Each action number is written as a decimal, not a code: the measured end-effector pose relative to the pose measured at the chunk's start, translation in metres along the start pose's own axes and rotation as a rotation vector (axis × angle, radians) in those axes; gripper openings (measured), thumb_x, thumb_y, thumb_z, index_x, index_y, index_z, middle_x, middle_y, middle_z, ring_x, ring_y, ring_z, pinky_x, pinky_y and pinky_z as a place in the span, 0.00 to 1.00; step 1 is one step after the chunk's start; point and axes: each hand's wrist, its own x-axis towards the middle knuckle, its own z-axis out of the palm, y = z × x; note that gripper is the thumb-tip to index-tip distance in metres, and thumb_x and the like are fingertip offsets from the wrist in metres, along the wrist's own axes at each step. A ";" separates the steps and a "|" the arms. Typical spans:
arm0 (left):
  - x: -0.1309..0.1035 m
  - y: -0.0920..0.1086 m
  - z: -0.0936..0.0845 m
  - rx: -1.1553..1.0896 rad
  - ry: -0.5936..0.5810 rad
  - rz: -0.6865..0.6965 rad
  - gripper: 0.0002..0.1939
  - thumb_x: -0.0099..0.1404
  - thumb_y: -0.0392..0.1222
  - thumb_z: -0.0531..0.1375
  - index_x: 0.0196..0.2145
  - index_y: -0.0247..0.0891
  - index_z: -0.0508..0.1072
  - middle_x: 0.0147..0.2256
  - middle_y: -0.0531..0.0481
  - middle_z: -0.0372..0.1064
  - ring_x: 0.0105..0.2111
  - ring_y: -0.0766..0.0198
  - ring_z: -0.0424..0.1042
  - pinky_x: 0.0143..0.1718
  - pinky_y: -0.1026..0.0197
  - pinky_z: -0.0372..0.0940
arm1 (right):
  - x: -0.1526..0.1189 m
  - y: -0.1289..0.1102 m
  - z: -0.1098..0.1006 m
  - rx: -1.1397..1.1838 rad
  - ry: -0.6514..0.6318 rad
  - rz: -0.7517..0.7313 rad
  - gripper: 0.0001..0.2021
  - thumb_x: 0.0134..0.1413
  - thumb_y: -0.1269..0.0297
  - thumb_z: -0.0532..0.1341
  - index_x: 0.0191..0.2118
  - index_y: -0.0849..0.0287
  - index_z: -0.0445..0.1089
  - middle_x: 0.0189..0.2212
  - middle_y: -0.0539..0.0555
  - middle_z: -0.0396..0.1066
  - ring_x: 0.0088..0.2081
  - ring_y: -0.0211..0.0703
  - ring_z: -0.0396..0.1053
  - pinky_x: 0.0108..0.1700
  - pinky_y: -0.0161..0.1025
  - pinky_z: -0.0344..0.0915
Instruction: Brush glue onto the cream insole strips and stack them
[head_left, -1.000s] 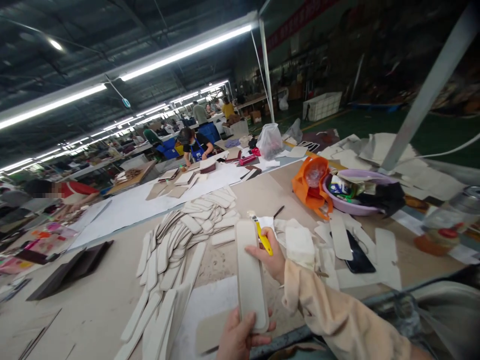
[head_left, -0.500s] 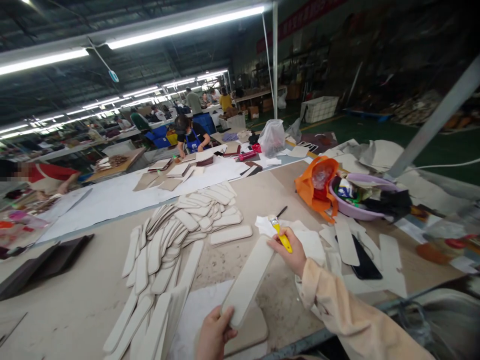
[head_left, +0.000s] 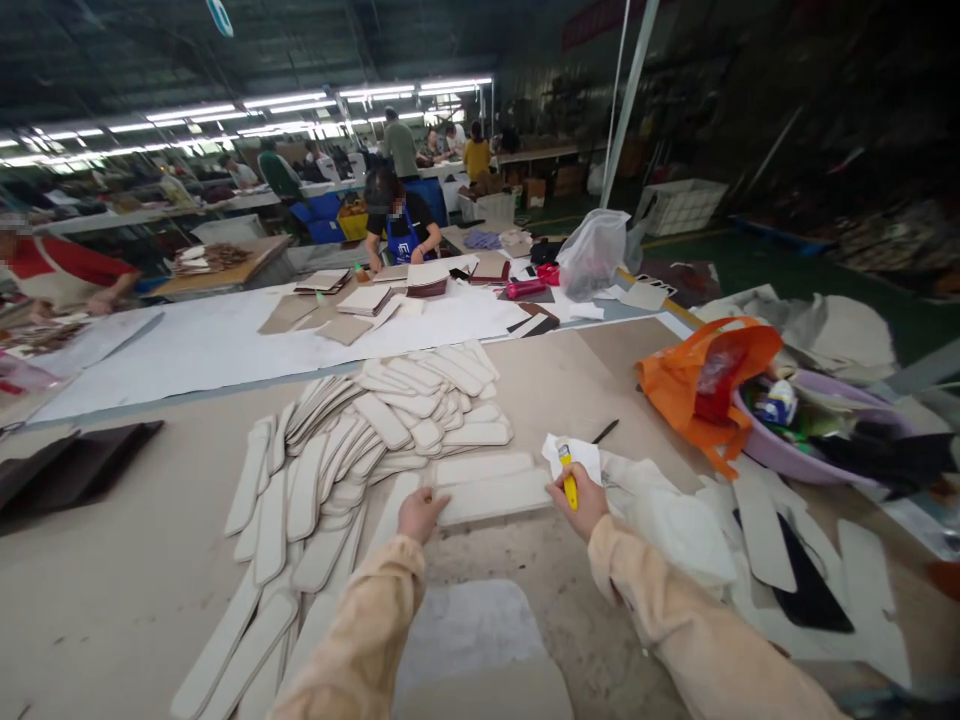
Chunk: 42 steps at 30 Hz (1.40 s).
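A long cream strip [head_left: 495, 502] with rounded corners is stretched level between my hands, just in front of another such strip [head_left: 484, 466] lying on the table. My left hand [head_left: 421, 515] pinches its left end. At the other end, my right hand [head_left: 580, 502] grips the strip's edge and also holds a small yellow-handled paintbrush [head_left: 570, 488], bristles pointing up and away. Beside my left hand spreads a large heap of similar strips [head_left: 382, 420]. White paper [head_left: 589, 455] lies behind the brush. A pale rounded panel [head_left: 480, 640] lies nearest me, between my forearms.
On the right stand an orange bag [head_left: 701, 385] and a purple basin [head_left: 787, 455] full of odds and ends. A black phone-like slab [head_left: 810, 590] lies under cream scraps. Dark folded sheets [head_left: 82, 465] are at left. A co-worker in a blue apron [head_left: 403, 235] works across the table.
The strip has swung from slanted to level and moved away from me, up beside the lying strip. My left hand has moved forward with it. The camera view has levelled.
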 end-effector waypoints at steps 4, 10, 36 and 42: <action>0.055 0.014 0.004 0.151 0.087 0.056 0.10 0.53 0.46 0.59 0.28 0.37 0.70 0.24 0.53 0.66 0.27 0.65 0.65 0.28 0.65 0.54 | 0.029 0.009 0.027 -0.038 0.066 0.042 0.14 0.47 0.50 0.57 0.31 0.54 0.56 0.25 0.48 0.67 0.26 0.43 0.67 0.32 0.40 0.62; 0.094 0.012 0.019 0.302 0.091 0.096 0.12 0.54 0.46 0.60 0.33 0.35 0.71 0.29 0.45 0.71 0.33 0.57 0.69 0.34 0.59 0.59 | 0.056 0.024 0.052 -0.124 0.045 0.109 0.15 0.43 0.51 0.60 0.30 0.54 0.57 0.24 0.47 0.67 0.25 0.43 0.66 0.30 0.39 0.61; -0.251 -0.098 0.054 0.909 -0.419 0.277 0.52 0.45 0.45 0.61 0.63 0.37 0.39 0.65 0.42 0.30 0.64 0.45 0.26 0.60 0.42 0.29 | -0.193 -0.012 -0.033 0.111 -0.471 -0.333 0.08 0.52 0.64 0.59 0.37 0.54 0.60 0.41 0.57 0.68 0.46 0.50 0.66 0.45 0.50 0.65; -0.231 -0.077 0.067 0.936 -0.427 0.300 0.51 0.41 0.39 0.59 0.62 0.39 0.44 0.59 0.39 0.49 0.57 0.45 0.49 0.59 0.42 0.38 | -0.219 0.000 -0.077 0.077 -0.448 -0.411 0.07 0.52 0.68 0.57 0.38 0.54 0.59 0.40 0.58 0.68 0.47 0.49 0.66 0.45 0.49 0.65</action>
